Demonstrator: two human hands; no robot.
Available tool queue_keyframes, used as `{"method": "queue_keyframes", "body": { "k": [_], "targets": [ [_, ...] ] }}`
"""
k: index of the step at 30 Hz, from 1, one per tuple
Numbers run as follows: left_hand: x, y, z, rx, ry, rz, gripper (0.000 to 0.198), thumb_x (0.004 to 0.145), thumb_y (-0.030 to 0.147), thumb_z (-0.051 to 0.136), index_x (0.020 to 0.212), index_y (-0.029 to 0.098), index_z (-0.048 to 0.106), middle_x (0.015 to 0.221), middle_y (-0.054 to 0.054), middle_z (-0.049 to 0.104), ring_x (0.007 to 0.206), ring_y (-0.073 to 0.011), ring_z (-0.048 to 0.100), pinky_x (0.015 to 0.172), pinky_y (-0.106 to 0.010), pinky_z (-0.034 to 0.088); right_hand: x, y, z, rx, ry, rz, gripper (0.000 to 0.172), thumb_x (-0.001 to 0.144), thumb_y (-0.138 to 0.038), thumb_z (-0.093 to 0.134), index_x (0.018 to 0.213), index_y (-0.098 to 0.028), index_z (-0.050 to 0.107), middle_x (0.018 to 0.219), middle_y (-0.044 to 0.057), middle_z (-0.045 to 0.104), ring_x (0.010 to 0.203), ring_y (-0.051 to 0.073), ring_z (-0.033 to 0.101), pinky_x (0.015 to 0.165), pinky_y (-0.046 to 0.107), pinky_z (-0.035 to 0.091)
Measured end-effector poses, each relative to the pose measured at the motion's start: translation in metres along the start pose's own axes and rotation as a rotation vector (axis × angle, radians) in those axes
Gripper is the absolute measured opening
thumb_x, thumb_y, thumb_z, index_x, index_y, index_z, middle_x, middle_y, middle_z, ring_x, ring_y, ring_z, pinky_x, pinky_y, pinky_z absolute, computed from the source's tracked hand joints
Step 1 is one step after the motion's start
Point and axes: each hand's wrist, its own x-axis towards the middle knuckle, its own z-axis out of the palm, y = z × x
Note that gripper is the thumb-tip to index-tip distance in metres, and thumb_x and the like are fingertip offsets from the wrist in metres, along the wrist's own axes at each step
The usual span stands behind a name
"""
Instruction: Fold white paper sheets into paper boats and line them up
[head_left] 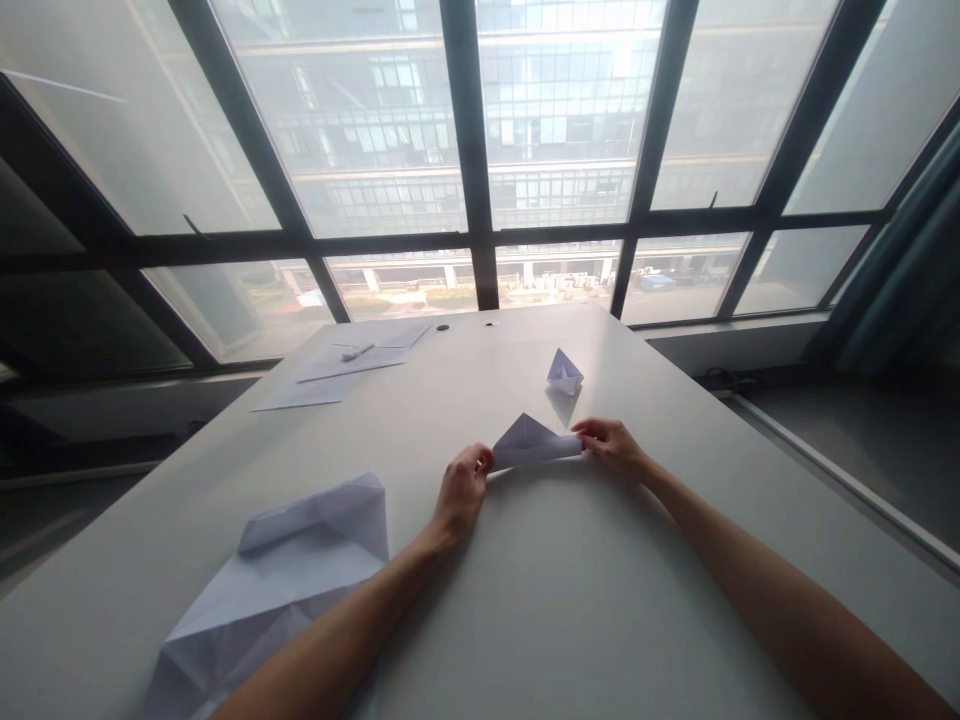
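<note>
A folded white sheet of paper, with a triangular peak and a long band along its lower edge, is held just over the table between my two hands. My left hand pinches its left end. At the opposite end, the fingertips of my right hand grip the paper's corner. Beyond it a small folded paper boat stands on the table. Near my left forearm lies a large creased sheet, partly unfolded and partly covered by that arm.
The white table reaches to the window wall. Flat paper sheets lie at the far left, with a small white object on top. Two round holes are near the far edge. A dark curtain hangs at the right.
</note>
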Motion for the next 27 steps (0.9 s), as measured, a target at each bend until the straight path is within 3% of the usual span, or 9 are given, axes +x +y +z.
{"method": "queue_keyframes", "body": {
  "k": [4, 9, 12, 15, 17, 21, 27],
  "targets": [
    [0.001, 0.0, 0.001, -0.007, 0.002, -0.014, 0.012, 0.086, 0.013, 0.051, 0.082, 0.019, 0.061, 0.079, 0.0, 0.065, 0.074, -0.0163, 0.06, 0.07, -0.026, 0.044, 0.0, 0.003, -0.001, -0.033, -0.017, -0.032, 0.03, 0.075, -0.042, 0.072, 0.091, -0.017, 0.074, 0.082, 0.006, 0.072, 0.076, 0.02, 0.065, 0.067, 0.031, 0.05],
    [0.0, 0.002, 0.002, -0.028, 0.004, -0.018, 0.013, 0.088, 0.013, 0.051, 0.082, 0.018, 0.061, 0.081, -0.001, 0.066, 0.074, -0.0158, 0.06, 0.069, -0.026, 0.044, -0.002, -0.001, 0.0, -0.066, -0.043, -0.053, 0.031, 0.08, -0.048, 0.069, 0.078, -0.017, 0.072, 0.076, 0.004, 0.068, 0.071, 0.019, 0.062, 0.063, 0.03, 0.048],
    [0.001, 0.002, 0.002, -0.032, 0.008, -0.021, 0.013, 0.088, 0.013, 0.052, 0.082, 0.018, 0.062, 0.081, -0.001, 0.067, 0.074, -0.016, 0.06, 0.07, -0.026, 0.045, -0.005, -0.008, 0.001, -0.094, -0.087, -0.118, 0.032, 0.088, -0.048, 0.061, 0.084, -0.018, 0.073, 0.085, 0.006, 0.068, 0.075, 0.018, 0.06, 0.061, 0.028, 0.046],
    [0.0, 0.001, 0.002, -0.027, 0.013, -0.016, 0.013, 0.088, 0.013, 0.052, 0.082, 0.018, 0.062, 0.081, -0.001, 0.067, 0.074, -0.0165, 0.06, 0.07, -0.027, 0.045, -0.007, -0.009, 0.005, -0.156, -0.092, -0.189, 0.026, 0.083, -0.045, 0.069, 0.09, -0.02, 0.073, 0.097, 0.007, 0.065, 0.076, 0.017, 0.059, 0.058, 0.027, 0.047],
    [0.0, 0.001, 0.001, -0.016, 0.015, -0.009, 0.012, 0.087, 0.013, 0.052, 0.081, 0.018, 0.062, 0.08, -0.001, 0.066, 0.075, -0.0166, 0.06, 0.07, -0.027, 0.045, -0.007, -0.005, 0.01, -0.208, -0.049, -0.225, 0.022, 0.079, -0.041, 0.074, 0.087, -0.021, 0.072, 0.095, 0.006, 0.063, 0.072, 0.016, 0.057, 0.057, 0.027, 0.047],
    [0.0, 0.001, 0.001, 0.004, 0.016, 0.004, 0.013, 0.085, 0.011, 0.052, 0.079, 0.018, 0.06, 0.079, -0.001, 0.065, 0.074, -0.0165, 0.06, 0.07, -0.027, 0.044, -0.005, 0.003, 0.017, -0.268, 0.014, -0.278, 0.014, 0.085, -0.033, 0.068, 0.078, -0.021, 0.069, 0.087, 0.004, 0.061, 0.065, 0.014, 0.054, 0.059, 0.028, 0.048],
    [0.0, -0.001, 0.002, 0.009, 0.019, 0.006, 0.014, 0.085, 0.01, 0.05, 0.08, 0.019, 0.06, 0.079, -0.001, 0.064, 0.074, -0.0168, 0.059, 0.069, -0.028, 0.044, -0.006, 0.003, 0.02, -0.206, -0.036, -0.33, 0.017, 0.09, -0.032, 0.062, 0.08, -0.022, 0.071, 0.09, 0.007, 0.063, 0.079, 0.019, 0.058, 0.063, 0.03, 0.048]
  ]
}}
